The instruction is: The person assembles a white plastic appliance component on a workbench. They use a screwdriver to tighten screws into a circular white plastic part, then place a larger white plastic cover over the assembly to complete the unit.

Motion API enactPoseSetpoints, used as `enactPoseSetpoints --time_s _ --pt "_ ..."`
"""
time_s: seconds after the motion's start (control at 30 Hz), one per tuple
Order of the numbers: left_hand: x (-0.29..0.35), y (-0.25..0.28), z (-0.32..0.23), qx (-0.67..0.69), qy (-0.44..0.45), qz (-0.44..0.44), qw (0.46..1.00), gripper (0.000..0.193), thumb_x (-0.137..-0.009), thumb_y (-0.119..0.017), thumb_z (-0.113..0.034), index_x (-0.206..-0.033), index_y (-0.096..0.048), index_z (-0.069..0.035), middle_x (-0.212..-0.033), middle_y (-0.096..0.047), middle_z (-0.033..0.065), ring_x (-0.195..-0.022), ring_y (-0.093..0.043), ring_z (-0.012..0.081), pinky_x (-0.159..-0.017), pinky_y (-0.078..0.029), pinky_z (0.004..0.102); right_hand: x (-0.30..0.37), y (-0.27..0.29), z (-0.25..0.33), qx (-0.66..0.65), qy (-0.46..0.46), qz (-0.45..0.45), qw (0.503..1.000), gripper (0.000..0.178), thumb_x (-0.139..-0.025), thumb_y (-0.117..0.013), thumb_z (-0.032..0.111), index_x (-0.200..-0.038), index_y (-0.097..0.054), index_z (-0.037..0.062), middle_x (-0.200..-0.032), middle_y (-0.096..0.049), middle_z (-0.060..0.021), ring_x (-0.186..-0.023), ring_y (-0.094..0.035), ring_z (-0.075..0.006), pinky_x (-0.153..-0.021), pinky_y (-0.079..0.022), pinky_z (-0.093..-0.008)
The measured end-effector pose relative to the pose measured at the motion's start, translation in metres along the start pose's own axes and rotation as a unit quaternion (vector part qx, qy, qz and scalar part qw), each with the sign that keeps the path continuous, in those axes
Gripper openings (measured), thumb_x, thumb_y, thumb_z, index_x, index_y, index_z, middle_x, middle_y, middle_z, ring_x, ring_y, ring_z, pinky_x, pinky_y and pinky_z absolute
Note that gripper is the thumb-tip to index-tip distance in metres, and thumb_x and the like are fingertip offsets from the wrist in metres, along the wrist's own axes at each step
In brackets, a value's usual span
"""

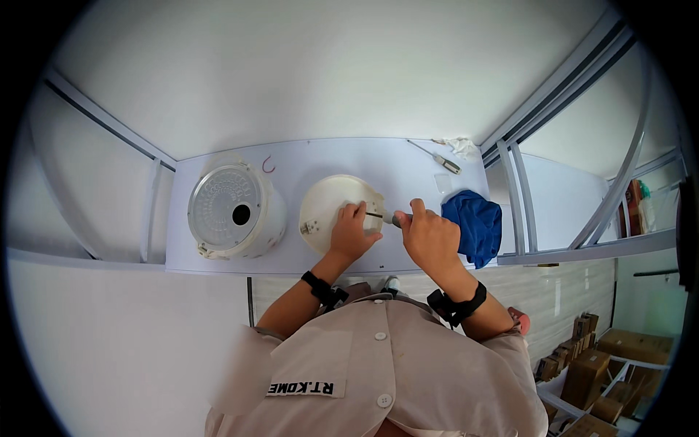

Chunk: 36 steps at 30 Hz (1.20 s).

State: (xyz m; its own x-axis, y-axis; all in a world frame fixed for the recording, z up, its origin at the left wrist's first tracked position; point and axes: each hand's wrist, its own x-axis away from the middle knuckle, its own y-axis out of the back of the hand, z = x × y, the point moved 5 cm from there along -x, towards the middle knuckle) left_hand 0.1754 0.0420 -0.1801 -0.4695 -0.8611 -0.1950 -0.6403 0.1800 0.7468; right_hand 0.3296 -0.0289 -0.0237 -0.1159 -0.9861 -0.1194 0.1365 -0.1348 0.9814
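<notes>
A round off-white plastic lid (320,198) lies on the white table in front of me, with small fittings on its left side. My left hand (352,234) rests over the lid's right part, fingers bent onto its surface and thumb spread apart near the edge. In my right hand (432,237) is a screwdriver (390,218), its grey handle wrapped by the fingers and its dark shaft pointing left. The shaft's end is close to my left fingertips, over the lid. Whether it touches a screw there is hidden.
To the left stands a pot-like white appliance (268,218) with a metal disc top and a dark round hole. Behind it lies a red hook-shaped piece (269,165). Another screwdriver (445,163), white crumpled material (460,147) and a blue cloth (475,226) lie at the right. Metal frames flank the table (291,151).
</notes>
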Motion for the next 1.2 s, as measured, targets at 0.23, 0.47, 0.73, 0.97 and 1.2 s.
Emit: enactPoseSetpoints --time_s 0.23,0.47,0.73,0.97,1.2 --pt "0.0 0.0 0.0 -0.004 -0.003 0.002 1.0 0.094 -0.07 -0.094 -0.033 -0.146 -0.054 0.007 -0.128 -0.055 0.0168 -0.123 -0.054 0.0381 -0.103 -0.052 0.0461 0.002 0.02 0.008 -0.094 0.161 -0.164 0.969 0.035 -0.095 -0.075 0.03 -0.115 -0.06 0.0056 -0.074 -0.063 -0.0108 -0.059 -0.068 -0.0314 -0.049 -0.052 -0.0403" --pt "0.002 -0.001 0.002 0.002 -0.008 -0.004 1.0 0.094 -0.071 -0.094 -0.033 -0.146 -0.054 0.007 -0.129 -0.056 0.0172 -0.124 -0.054 0.0384 -0.104 -0.051 0.0464 -0.002 0.007 0.001 -0.069 -0.036 0.069 0.995 0.036 -0.093 -0.077 0.025 -0.115 -0.059 0.0038 -0.085 -0.062 -0.0163 -0.077 -0.07 -0.0362 -0.061 -0.056 -0.042" --pt "0.002 -0.001 0.0 0.002 0.014 0.017 1.0 0.093 -0.074 -0.092 -0.033 -0.147 -0.052 0.008 -0.13 -0.055 0.0181 -0.126 -0.052 0.0385 -0.105 -0.05 0.0465 0.002 0.003 0.003 -0.06 0.098 -0.123 0.986 0.037 -0.096 -0.075 0.028 -0.122 -0.061 0.0048 -0.073 -0.063 -0.0146 -0.058 -0.068 -0.0341 -0.048 -0.052 -0.042" --pt "0.004 0.002 -0.001 -0.01 0.005 -0.008 1.0 0.093 -0.074 -0.092 -0.033 -0.147 -0.051 0.008 -0.129 -0.055 0.0177 -0.124 -0.053 0.0383 -0.103 -0.05 0.0462 0.005 0.01 0.007 -0.041 0.067 -0.023 0.997 0.027 -0.097 -0.073 0.022 -0.112 -0.059 0.0057 -0.074 -0.066 -0.0149 -0.059 -0.069 -0.0341 -0.049 -0.052 -0.0418" --pt "0.004 0.003 -0.004 -0.01 0.012 0.0 1.0 0.093 -0.073 -0.093 -0.033 -0.146 -0.052 0.008 -0.129 -0.055 0.0175 -0.124 -0.053 0.0385 -0.103 -0.05 0.0461 0.006 0.011 0.007 -0.12 0.131 -0.074 0.981 0.027 -0.096 -0.071 0.027 -0.104 -0.058 0.0049 -0.066 -0.067 -0.0132 -0.053 -0.067 -0.0376 -0.049 -0.053 -0.0451"
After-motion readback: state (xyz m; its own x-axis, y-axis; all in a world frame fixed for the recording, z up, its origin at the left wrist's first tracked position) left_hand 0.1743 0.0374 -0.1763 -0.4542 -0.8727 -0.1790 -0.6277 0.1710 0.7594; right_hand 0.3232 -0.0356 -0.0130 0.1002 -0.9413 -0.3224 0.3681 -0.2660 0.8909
